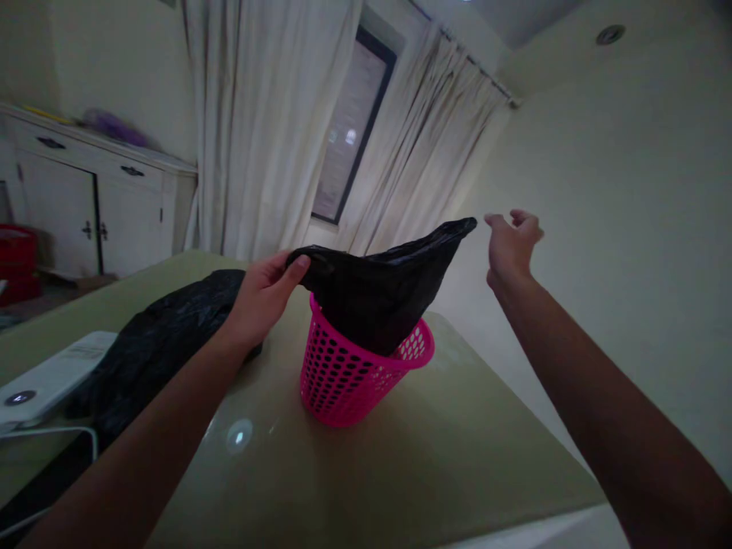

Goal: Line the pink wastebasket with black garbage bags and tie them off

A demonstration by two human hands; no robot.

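Note:
A pink perforated wastebasket (343, 385) stands upright on the table. Down inside it hangs a black plastic bag (383, 297), its mouth stretched above the rim. My left hand (266, 293) pinches the bag's left edge between thumb and fingers, just above and left of the basket. The bag's right corner rises to a point up and to the right. A small gap parts that corner from my right hand (513, 244), which is raised with its fingers apart and holds nothing. The bag's lower part shows dark through the basket's holes.
On the left of the greenish, glossy table (457, 435) lies more black plastic (177, 328). Beside it are a white device (62, 374) and a white cable (85, 431). Behind stand a white cabinet (131, 206), a red container (17, 263) and pale curtains (263, 122).

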